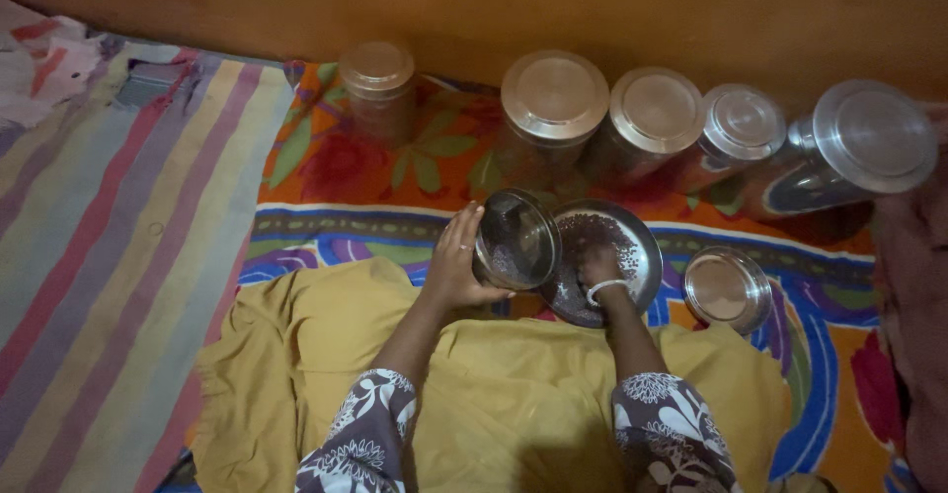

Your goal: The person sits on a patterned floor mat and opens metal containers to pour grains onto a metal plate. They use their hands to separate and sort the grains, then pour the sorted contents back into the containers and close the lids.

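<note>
Dark floral-print sleeves (360,434), white bangle (604,288); finger ring (460,247), mustard-yellow garment (494,374)

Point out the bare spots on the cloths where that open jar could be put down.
Free: the striped cloth left of the yellow fabric, and the floral sheet between the lone lidded jar and the left hand. Crowded: the jar row along the wall, and around the plate, right hand, open jar and loose lid.

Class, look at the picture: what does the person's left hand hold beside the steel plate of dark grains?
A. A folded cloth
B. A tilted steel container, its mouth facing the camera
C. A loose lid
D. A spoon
B: the left hand grips a tilted steel container beside the plate, while the right hand rests in the grains.
</note>
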